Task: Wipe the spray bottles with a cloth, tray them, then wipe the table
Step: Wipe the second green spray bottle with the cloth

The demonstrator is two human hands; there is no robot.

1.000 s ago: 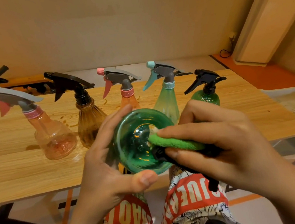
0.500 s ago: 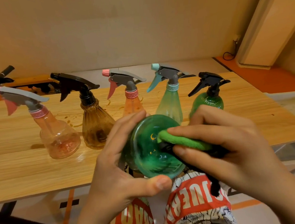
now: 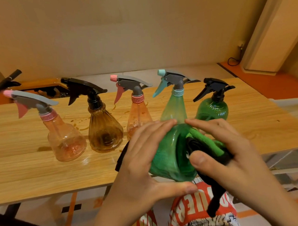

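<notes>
Left hand [image 3: 144, 159] round bottle [image 3: 167, 157], cloth [image 3: 206, 141] in right hand [image 3: 237, 154]

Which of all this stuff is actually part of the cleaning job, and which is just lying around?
Job: held green bottle in left hand; cloth in right hand; on the table, pink bottle, brown bottle, peach bottle, teal bottle, small green bottle.
Lying about: black tool far left; cable by the wall.

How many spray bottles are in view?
6. Five stand on the table: pink bottle, brown bottle, orange bottle, teal bottle, round green bottle. The left hand grips the sixth bottle; the right hand holds the cloth against it.
</notes>
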